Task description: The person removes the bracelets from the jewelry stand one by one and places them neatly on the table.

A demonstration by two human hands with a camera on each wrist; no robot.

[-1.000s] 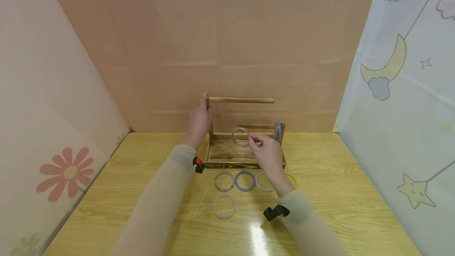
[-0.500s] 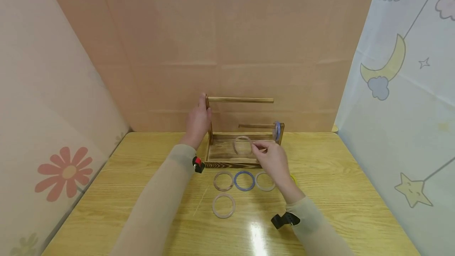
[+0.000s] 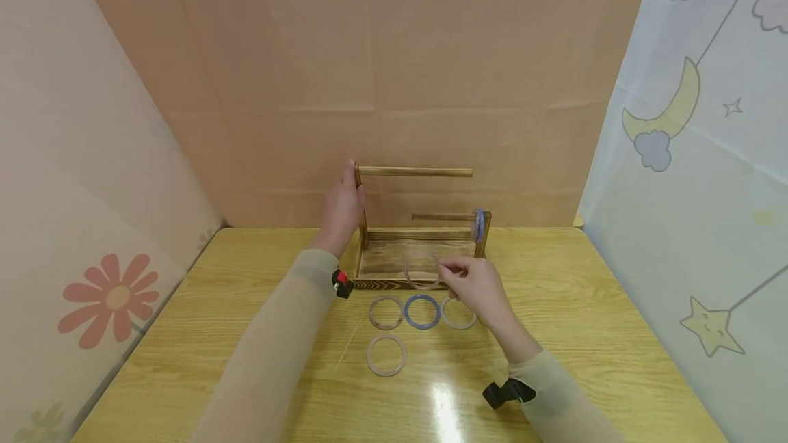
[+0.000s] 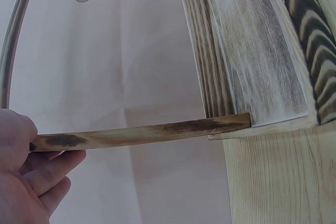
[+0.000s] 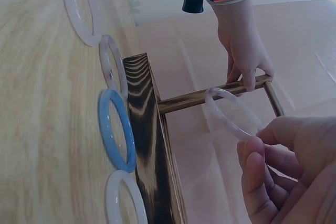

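Note:
My left hand (image 3: 341,214) grips the tall upright post (image 4: 142,134) of a wooden bangle rack near its top, thumb on one side and fingers on the other. Between the thumb and fingertips of my right hand (image 3: 483,289) a pale translucent bangle (image 5: 211,107) is pinched, overlapping the front edge of the rack's tray base (image 3: 382,285) in the head view. Nothing hangs on the rack's upper bar (image 3: 412,171). Bluish and pale bangles (image 3: 479,224) sit on the lower bar (image 3: 440,217), against the short right post.
In front of the rack lie a brownish bangle (image 3: 386,328), a blue bangle (image 3: 421,327) and a white bangle (image 3: 458,328) in a row. A pale pink bangle (image 3: 386,374) lies nearer on the wooden table (image 3: 246,279). A peach cloth backdrop (image 3: 480,87) rises behind.
My right hand has drawn down toward the table's front with the pale bangle, away from the lower bar. A yellow bangle seen earlier is now hidden behind the right hand. The left hand keeps its place.

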